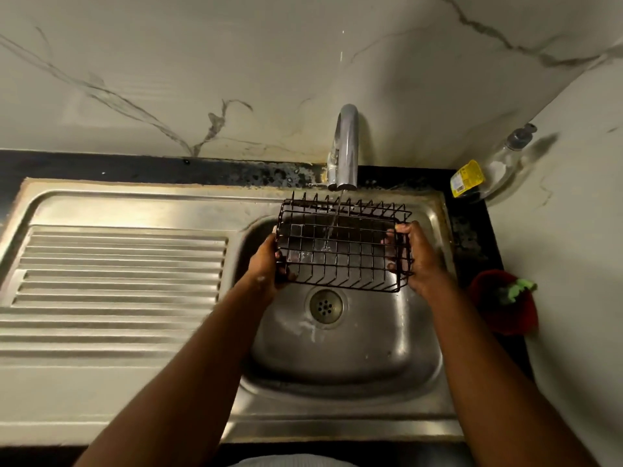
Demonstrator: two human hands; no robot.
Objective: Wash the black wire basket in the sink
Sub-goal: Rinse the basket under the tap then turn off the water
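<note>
Basket (344,246) under tap (345,146) water; L hand (266,264), R hand (421,261) grips curled round its ends (bottle label (467,178) unreadable).

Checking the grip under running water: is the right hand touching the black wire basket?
Touching. The head view shows the right hand curled round the right end of the black wire basket; the left hand grips the other end.

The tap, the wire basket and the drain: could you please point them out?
tap (347,146): head view, on the curved spout.
wire basket (340,252): head view, on its grid floor.
drain (326,305): head view, on the strainer's middle.
</note>
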